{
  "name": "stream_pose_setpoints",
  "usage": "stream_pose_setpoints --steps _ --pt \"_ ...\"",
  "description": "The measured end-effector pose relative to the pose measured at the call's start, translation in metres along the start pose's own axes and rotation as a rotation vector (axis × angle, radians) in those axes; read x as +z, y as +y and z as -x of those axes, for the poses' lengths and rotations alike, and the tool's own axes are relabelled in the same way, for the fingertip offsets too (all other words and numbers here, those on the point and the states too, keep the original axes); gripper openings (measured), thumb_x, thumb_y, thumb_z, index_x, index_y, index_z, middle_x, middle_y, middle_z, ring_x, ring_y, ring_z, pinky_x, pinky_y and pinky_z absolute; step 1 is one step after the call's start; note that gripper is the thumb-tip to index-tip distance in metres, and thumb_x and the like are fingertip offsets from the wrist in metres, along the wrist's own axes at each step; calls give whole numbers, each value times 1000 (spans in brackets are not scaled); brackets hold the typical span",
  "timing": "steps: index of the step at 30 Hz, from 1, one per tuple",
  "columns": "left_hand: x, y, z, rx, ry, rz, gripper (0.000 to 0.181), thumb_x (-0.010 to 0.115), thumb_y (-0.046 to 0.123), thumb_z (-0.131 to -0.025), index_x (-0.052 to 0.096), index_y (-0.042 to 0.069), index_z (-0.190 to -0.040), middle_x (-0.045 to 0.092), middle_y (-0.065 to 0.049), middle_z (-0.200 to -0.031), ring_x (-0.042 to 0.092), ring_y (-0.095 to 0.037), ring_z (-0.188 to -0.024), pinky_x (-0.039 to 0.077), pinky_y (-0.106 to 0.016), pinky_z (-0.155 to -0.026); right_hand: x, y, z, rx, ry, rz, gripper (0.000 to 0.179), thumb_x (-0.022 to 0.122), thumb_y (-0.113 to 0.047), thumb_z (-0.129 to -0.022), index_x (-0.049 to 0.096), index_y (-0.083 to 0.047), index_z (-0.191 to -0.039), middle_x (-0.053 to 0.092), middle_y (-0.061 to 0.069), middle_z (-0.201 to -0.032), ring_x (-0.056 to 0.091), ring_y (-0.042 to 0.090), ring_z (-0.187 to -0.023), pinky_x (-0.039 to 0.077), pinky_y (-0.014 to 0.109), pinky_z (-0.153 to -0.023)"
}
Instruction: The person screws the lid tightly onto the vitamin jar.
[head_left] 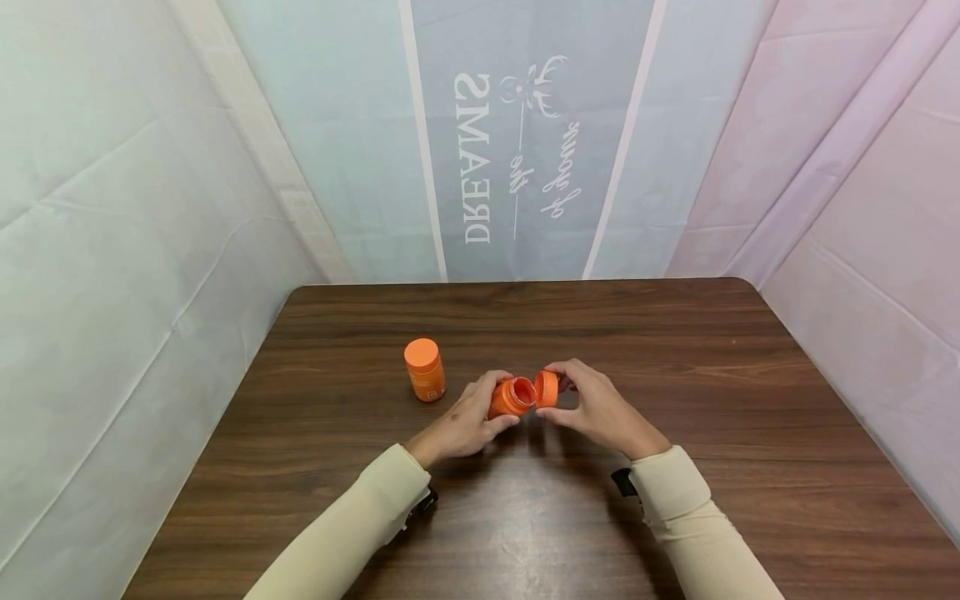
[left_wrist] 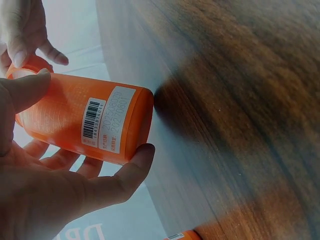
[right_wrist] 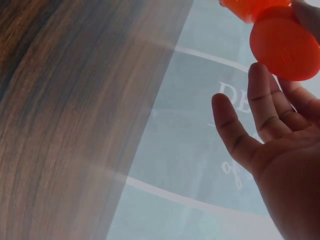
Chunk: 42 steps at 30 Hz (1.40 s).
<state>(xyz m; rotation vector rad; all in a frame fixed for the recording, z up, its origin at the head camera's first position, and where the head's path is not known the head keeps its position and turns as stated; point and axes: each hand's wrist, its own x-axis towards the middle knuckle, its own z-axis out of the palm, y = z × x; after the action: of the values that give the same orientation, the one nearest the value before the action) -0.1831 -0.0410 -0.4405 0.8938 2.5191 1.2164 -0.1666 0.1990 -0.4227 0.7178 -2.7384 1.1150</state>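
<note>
An orange bottle [head_left: 512, 398] lies tilted in my left hand [head_left: 472, 418], its uncapped mouth facing right. The left wrist view shows the bottle [left_wrist: 85, 112] side-on, with a barcode label near its base and the fingers wrapped about it. Between thumb and fingers, my right hand [head_left: 596, 410] pinches the round orange cap [head_left: 547, 389], held right beside the bottle's mouth. In the right wrist view the cap [right_wrist: 285, 44] turns its flat top to the camera. What the bottle contains cannot be made out.
A second orange bottle [head_left: 425, 371], its cap on, stands upright on the dark wooden table [head_left: 637, 325], left of my left hand. Behind the table hangs a printed cloth [head_left: 517, 167]; pale cloth walls [head_left: 112, 250] flank both sides.
</note>
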Motion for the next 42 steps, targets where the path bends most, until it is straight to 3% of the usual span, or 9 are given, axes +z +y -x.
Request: stream_pose_setpoints --steps 9,20,33,42 --pt "1 -3 -1 27 -7 -10 55 70 17 -95 38 7 -139 52 -13 -129 52 -24 -113 45 -41 -97 3 -2 -1 -50 8 -24 54 87 -16 -79 60 -3 -124 61 3 -108 64 24 -100 52 49 -88" --pt "1 -1 -1 12 -12 -33 54 70 19 -95 41 9 -139 53 -11 -124 51 -22 -107 46 -40 -89 5 -11 -5 -83 -61 14 57 86 -17 -80 59 -3 -127 59 3 -116 62 19 -102 54 37 -84" --pt "2 -1 -1 -28 -11 -54 56 70 24 -96 41 13 -142 54 -8 -123 48 -24 -107 45 -40 -85 3 -18 -9 -120 -125 79 58 83 -19 -84 57 -1 -133 60 4 -123 61 16 -106 53 34 -87" --pt "0 -1 -2 1 -16 -37 55 70 21 -95 41 11 -141 53 -7 -123 50 -21 -103 46 -36 -84 2 -23 -11 -133 -137 134 58 83 -20 -84 58 -1 -133 61 4 -123 61 17 -105 53 37 -87"
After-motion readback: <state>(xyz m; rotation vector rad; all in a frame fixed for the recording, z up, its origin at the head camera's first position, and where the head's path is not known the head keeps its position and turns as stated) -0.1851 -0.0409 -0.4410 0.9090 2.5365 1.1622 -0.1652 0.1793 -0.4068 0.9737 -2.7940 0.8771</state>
